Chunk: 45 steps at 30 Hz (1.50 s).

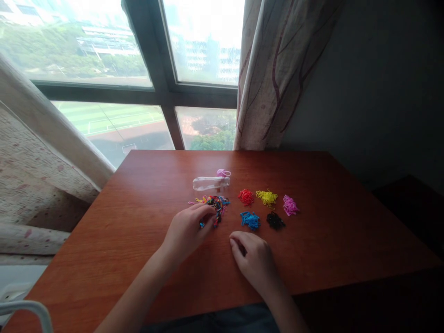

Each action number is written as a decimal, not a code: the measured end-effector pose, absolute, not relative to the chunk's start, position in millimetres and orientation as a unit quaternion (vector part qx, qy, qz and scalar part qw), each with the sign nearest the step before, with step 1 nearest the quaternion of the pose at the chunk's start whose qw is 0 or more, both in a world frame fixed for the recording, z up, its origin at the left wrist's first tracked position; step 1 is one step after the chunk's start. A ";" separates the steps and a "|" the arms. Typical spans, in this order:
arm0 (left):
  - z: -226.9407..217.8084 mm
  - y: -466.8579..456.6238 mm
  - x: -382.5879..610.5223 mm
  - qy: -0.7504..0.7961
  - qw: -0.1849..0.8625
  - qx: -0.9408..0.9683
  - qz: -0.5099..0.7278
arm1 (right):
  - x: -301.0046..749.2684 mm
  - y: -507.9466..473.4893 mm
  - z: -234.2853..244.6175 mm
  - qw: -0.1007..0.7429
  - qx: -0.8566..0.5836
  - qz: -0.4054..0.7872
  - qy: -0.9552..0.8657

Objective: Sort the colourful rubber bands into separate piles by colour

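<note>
A mixed pile of small coloured rubber bands (215, 203) lies on the wooden table (138, 185). My left hand (187, 231) rests at that pile with its fingertips pinched on some bands. My right hand (253, 259) lies curled on the table just below a blue pile (250, 220), its fingers pressed together; a small dark thing may be in them. Sorted piles lie to the right: red (246, 196), yellow (267, 197), pink (290, 205) and black (275, 221).
A clear plastic bottle (210, 183) lies on its side behind the mixed pile, with a pink cap (223, 173) beside it. A window and a curtain (274, 74) stand behind the table. A white chair rail (27, 310) shows at the lower left.
</note>
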<state>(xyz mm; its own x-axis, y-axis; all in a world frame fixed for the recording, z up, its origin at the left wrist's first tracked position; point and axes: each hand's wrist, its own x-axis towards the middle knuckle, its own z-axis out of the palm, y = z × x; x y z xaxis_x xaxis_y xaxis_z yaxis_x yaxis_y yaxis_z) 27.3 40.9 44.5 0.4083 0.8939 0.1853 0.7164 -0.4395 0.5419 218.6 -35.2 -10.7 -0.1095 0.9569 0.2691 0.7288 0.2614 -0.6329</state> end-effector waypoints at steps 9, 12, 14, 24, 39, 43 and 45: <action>11.2 -3.8 0.3 0.526 0.204 0.792 0.233 | 211.9 -32.3 -9.9 0.302 -0.597 0.165 -0.724; 6.6 -9.1 0.0 0.532 0.173 0.803 0.205 | 205.4 -27.3 -11.4 0.293 -0.611 0.148 -0.720; 5.7 -9.9 0.8 0.528 0.162 0.812 0.191 | 199.2 -21.8 -12.4 0.284 -0.626 0.129 -0.715; 5.8 -9.1 0.6 0.524 0.178 0.809 0.198 | 174.5 1.2 -9.3 0.250 -0.650 0.075 -0.713; 2.5 -7.8 0.8 0.526 0.193 0.805 0.193 | 176.3 6.7 -15.7 0.296 -0.640 0.078 -0.704; 1.0 -8.7 0.1 0.525 0.194 0.805 0.198 | 178.7 2.7 -18.4 0.343 -0.627 0.083 -0.694; 0.8 -8.8 0.0 0.524 0.195 0.805 0.199 | 179.9 1.0 -17.8 0.364 -0.623 0.089 -0.686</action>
